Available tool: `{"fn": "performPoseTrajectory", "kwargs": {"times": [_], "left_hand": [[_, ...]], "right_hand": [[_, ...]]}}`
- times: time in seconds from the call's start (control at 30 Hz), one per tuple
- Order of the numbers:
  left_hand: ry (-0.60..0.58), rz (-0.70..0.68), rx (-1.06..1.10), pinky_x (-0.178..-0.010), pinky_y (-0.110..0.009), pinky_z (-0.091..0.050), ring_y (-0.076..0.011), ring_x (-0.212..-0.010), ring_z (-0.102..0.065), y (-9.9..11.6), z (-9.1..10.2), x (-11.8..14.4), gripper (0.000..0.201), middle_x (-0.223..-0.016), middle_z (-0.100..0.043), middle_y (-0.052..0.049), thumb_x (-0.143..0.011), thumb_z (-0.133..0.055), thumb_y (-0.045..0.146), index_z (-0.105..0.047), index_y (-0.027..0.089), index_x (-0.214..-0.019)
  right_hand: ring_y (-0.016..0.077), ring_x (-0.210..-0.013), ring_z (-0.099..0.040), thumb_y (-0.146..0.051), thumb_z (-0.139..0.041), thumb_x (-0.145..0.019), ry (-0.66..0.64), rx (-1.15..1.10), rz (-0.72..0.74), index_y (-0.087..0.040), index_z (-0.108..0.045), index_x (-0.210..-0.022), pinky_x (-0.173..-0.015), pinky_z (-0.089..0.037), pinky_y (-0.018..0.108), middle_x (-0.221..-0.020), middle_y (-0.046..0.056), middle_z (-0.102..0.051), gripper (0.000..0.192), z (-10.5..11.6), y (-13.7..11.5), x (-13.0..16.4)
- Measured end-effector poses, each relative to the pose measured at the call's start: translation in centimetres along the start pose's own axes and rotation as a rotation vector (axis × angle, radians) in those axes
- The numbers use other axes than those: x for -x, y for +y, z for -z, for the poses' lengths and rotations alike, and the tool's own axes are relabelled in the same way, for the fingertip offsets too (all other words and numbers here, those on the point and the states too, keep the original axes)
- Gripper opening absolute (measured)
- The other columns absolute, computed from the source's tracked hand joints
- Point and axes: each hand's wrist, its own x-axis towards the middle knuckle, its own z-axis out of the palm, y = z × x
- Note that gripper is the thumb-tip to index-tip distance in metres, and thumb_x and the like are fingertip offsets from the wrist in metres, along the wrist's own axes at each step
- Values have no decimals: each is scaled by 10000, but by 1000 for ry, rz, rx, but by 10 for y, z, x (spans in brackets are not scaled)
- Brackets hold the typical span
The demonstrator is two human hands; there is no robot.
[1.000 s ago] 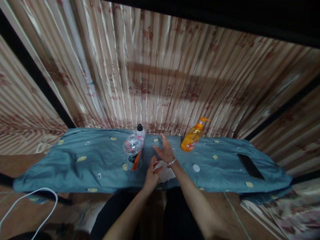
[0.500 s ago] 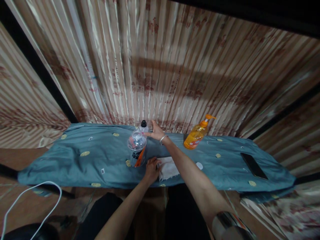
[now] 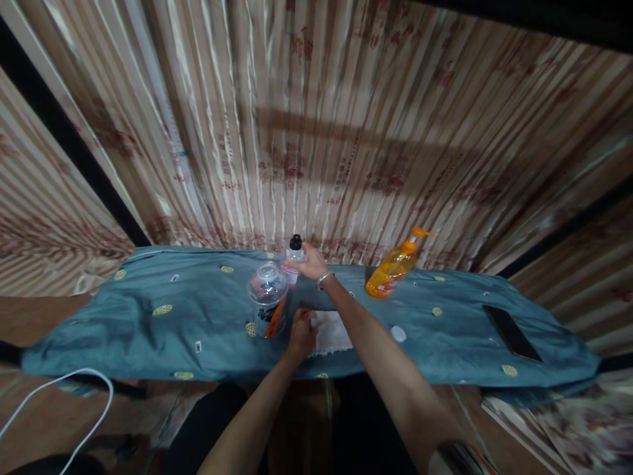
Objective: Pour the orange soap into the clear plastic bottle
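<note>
My right hand [image 3: 311, 264] is closed around a small clear bottle [image 3: 293, 267] with a black cap and a pinkish label, at the far side of the covered table. The bottle stands upright. Just in front and to its left is a clear plastic cup [image 3: 268, 303] with a domed lid and an orange-and-black print. Nearer to me, my left hand [image 3: 301, 335] has its fingers curled at the left edge of a folded white cloth [image 3: 332, 332] with a frayed border. Something small and dark shows by those fingers, too unclear to name.
A pump bottle of orange liquid [image 3: 390, 272] stands to the right. A round white disc [image 3: 398, 334] lies in front of it, and a black phone [image 3: 512, 333] lies near the right end. Blue-green patterned fabric [image 3: 198, 316] covers the table; a pleated curtain [image 3: 316, 145] hangs behind.
My right hand has closed on the black-capped bottle, which now shows slightly farther right, apart from the cup. My left hand stays at the cloth. The view has shifted slightly.
</note>
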Motion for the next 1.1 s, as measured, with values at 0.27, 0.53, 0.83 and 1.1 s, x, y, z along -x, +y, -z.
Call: {"fn": "performPoseTrajectory", "kwargs": {"times": [0.27, 0.53, 0.83, 1.1], "left_hand": [[167, 15, 148, -1299, -691, -531, -435, -1569, -633, 26, 11, 13, 761, -1689, -632, -219, -953, -921, 349, -597, 196, -1625], [150, 24, 243, -1368, -682, -449, -478, -1632, -594, 71, 16, 29, 1170, -1741, -587, -261, -692, -1027, 359, -448, 195, -1696], [95, 67, 240, -1275, -654, -550, -440, -1443, -740, 93, 24, 30, 975, -1501, -748, -201, -643, -974, 293, -579, 195, -1528], [27, 89, 214, -1174, -590, -632, -397, -1297, -801, 102, 40, 44, 859, -1360, -805, -144, -650, -960, 284, -639, 205, -1443]], "right_hand": [[257, -803, -758, -559, -974, -826, 246, 89, -3, -246, -756, -1136, -738, -554, 328, -911, 24, -821, 492, 78, 19, 102], [227, -679, -714, -582, -921, -840, 293, -26, -51, -267, -738, -1036, -664, -542, 317, -778, -14, -769, 413, 46, 18, 169], [285, -946, -816, -714, -977, -760, 504, -504, -12, -285, -763, -964, -941, -682, 457, -974, 62, -868, 522, 40, 36, 156], [247, -853, -793, -688, -1028, -734, 384, -611, -36, -278, -838, -896, -852, -677, 404, -916, 48, -874, 479, 48, 40, 159]]}}
